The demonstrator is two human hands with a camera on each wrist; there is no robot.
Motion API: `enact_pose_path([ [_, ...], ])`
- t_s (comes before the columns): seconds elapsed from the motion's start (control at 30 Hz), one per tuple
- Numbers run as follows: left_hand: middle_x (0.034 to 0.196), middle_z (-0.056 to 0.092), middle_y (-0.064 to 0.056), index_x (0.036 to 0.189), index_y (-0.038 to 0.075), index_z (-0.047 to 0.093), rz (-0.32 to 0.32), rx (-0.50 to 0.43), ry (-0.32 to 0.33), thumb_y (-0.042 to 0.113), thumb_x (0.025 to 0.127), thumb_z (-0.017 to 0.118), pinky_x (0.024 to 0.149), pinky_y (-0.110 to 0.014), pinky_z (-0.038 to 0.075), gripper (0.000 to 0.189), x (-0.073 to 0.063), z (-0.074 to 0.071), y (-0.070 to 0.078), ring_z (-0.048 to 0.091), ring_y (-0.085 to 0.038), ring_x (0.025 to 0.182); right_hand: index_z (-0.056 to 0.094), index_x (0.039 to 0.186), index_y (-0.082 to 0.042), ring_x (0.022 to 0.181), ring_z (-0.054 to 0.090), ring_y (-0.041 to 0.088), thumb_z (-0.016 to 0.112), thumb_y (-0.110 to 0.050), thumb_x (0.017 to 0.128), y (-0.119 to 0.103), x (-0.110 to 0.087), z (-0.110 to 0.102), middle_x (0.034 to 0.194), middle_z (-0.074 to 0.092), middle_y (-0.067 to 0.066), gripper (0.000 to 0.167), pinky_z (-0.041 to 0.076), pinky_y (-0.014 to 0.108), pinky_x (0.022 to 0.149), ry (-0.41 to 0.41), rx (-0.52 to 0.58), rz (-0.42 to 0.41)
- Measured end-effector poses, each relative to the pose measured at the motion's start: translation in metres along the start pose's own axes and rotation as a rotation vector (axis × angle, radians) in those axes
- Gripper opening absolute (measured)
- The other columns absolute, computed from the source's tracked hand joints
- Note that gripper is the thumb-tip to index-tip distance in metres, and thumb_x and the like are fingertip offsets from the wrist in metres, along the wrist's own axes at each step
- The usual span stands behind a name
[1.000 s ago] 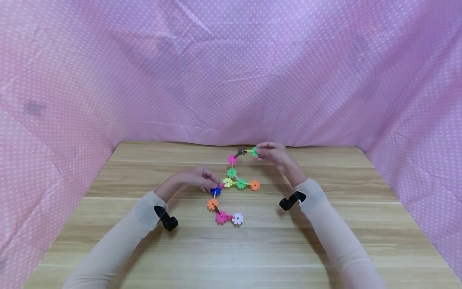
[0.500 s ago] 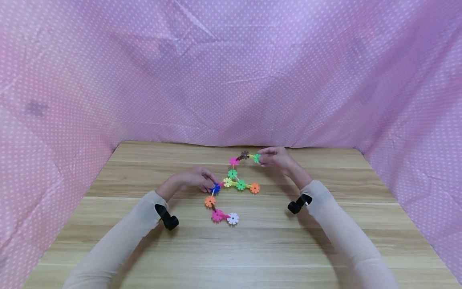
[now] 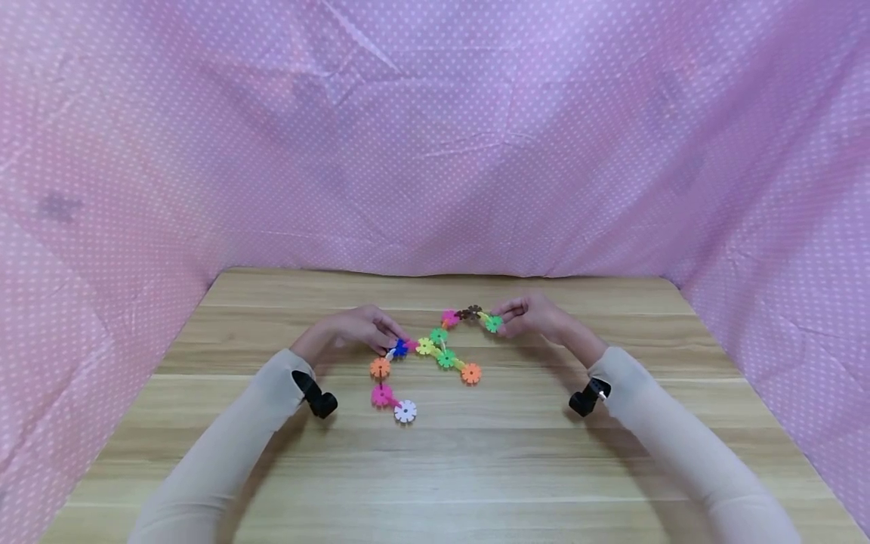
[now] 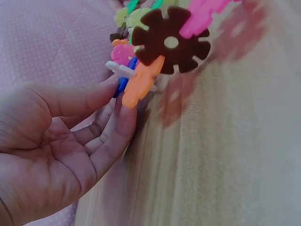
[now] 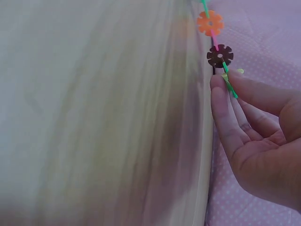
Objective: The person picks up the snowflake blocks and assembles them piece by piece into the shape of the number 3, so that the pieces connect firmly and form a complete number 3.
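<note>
A branching chain of interlocked notched plastic discs, snowflake building pieces, hangs between both hands. My left hand (image 3: 363,329) pinches a blue disc (image 3: 401,347) between thumb and fingers. From it, an orange disc (image 3: 380,368), a pink disc (image 3: 382,395) and a white disc (image 3: 405,411) trail toward the front. My right hand (image 3: 535,316) pinches a green disc (image 3: 493,323) at the chain's far right end. A side branch ends in another orange disc (image 3: 471,373). In the left wrist view a brown disc (image 4: 171,42) faces the camera; fingertips partly cover the blue disc.
The wood-grain table (image 3: 462,468) spreads beneath the chain. Pink dotted cloth (image 3: 435,151) surrounds it at the back and sides. Black camera mounts (image 3: 319,397) sit at both wrists, over light sleeves (image 3: 217,461).
My right hand has moved nearer and to the right with its green disc. The front strand with the white disc has swung left, and the orange-ended branch has tilted nearer. The left hand barely moved.
</note>
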State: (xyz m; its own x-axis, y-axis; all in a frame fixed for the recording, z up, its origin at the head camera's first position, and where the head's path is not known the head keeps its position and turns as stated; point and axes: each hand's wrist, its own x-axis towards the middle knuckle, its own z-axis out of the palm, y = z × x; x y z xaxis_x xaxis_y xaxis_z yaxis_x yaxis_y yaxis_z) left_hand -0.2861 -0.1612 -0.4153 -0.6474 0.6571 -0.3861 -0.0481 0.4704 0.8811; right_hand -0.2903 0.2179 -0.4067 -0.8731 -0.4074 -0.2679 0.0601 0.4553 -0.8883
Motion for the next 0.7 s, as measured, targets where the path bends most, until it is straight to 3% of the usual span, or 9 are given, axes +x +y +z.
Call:
enact_pose_path([
  [0.2, 0.114, 0.074, -0.008, 0.123, -0.001, 0.07, -0.034, -0.04, 0.028, 0.004, 0.099, 0.062, 0.085, -0.029, 0.06, 0.026, 0.007, -0.002, 0.001, 0.065, -0.012, 0.091, 0.065, 0.125, 0.007, 0.09, 0.07, 0.014, 0.077, 0.003, 0.084, 0.004, -0.009, 0.001, 0.108, 0.074, 0.017, 0.043, 0.061, 0.024, 0.081, -0.046, -0.067, 0.017],
  [0.37, 0.113, 0.075, -0.007, 0.119, 0.001, 0.073, -0.045, 0.007, 0.053, 0.01, 0.099, 0.064, 0.089, -0.031, 0.06, 0.023, 0.013, -0.006, 0.0, 0.069, -0.014, 0.094, 0.066, 0.121, 0.006, 0.087, 0.067, 0.014, 0.076, 0.002, 0.085, 0.006, -0.015, 0.004, 0.102, 0.072, 0.015, 0.038, 0.06, 0.023, 0.076, -0.083, -0.092, 0.006],
  [0.7, 0.112, 0.075, -0.007, 0.116, 0.002, 0.074, -0.074, 0.04, 0.119, 0.014, 0.099, 0.066, 0.082, -0.028, 0.059, 0.023, 0.02, -0.008, 0.002, 0.067, -0.013, 0.091, 0.064, 0.115, 0.01, 0.077, 0.063, 0.013, 0.077, 0.004, 0.083, 0.008, -0.021, 0.01, 0.091, 0.069, 0.012, 0.035, 0.058, 0.023, 0.066, -0.122, -0.094, -0.025],
])
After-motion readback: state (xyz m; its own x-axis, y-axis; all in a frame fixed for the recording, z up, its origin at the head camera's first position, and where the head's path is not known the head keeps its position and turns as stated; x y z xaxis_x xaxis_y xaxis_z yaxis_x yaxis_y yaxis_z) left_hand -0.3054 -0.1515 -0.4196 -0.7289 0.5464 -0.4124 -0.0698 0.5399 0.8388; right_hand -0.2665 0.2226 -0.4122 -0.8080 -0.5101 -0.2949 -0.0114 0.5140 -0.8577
